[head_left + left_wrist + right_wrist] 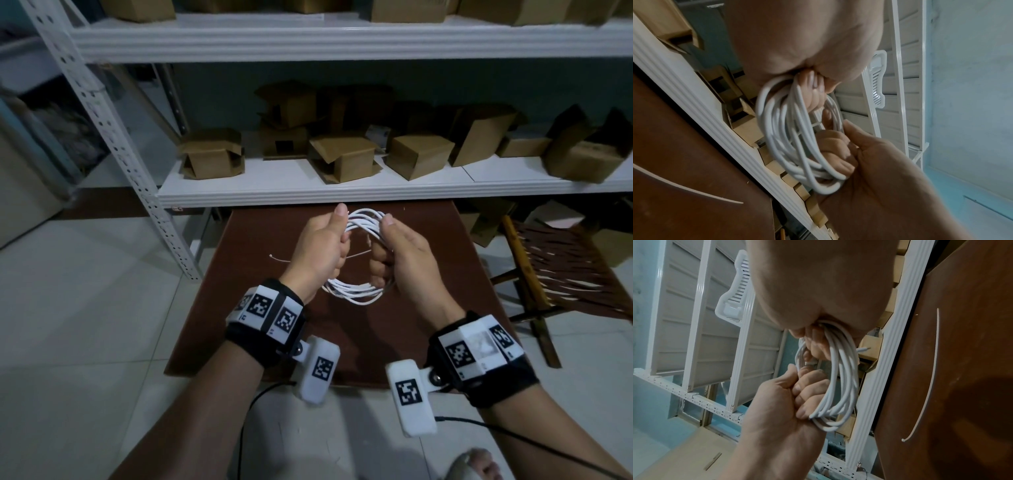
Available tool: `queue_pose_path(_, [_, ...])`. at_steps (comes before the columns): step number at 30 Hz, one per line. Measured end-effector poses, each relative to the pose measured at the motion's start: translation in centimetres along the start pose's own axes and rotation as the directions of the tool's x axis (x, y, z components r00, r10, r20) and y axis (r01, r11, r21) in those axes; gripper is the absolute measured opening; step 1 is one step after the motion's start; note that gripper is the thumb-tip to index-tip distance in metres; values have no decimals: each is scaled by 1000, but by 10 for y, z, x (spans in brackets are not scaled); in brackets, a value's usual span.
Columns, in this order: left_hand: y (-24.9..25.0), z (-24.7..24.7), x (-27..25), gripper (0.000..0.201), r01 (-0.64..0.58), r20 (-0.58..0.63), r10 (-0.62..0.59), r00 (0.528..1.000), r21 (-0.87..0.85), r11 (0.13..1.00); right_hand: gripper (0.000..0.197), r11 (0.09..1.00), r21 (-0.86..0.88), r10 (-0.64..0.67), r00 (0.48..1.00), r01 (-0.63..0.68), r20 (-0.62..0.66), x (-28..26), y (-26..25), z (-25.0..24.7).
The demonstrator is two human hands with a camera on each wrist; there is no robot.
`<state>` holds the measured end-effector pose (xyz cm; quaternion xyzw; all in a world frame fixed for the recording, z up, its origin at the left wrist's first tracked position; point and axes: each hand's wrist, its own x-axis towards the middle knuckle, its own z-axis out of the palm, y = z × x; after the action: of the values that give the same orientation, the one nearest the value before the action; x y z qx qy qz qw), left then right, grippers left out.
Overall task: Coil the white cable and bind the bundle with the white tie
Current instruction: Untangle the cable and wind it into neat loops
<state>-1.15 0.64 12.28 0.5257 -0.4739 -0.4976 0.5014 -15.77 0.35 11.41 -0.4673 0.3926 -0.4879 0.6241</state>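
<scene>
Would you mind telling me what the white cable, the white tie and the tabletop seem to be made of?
White cable: smooth, matte plastic-sheathed cord, bending in soft loops. White tie: thin, stiff plastic strip, probably nylon, holding its curve. Tabletop: reddish-brown board, likely laminate or varnished wood, faintly glossy.

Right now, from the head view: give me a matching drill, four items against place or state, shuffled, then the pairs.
Items:
1. white cable
2. white tie
3. left hand
4. cardboard boxes

States:
A. lying loose on the brown table
B. standing on the white shelf
C. coiled, held in both hands
D. grips the coil's left side

Pairs: 1-C, 2-A, 3-D, 4-B
</scene>
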Motion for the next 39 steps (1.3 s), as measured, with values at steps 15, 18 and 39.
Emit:
queue_pose_path(15, [-6, 7, 2, 64, -9, -46, 12, 999, 78, 997, 49, 997, -64, 40, 997, -44, -61, -11, -11, 10])
queue_pose_path(18, [-11, 6, 5, 55, -29, -67, 39, 997, 146, 989, 50, 998, -65, 21, 998, -25, -65, -11, -12, 12])
queue_pose_path(39, [-5, 7, -4, 44, -43, 96, 31, 995, 121, 992, 50, 986, -135, -108, 992, 99, -64, -10, -9, 7])
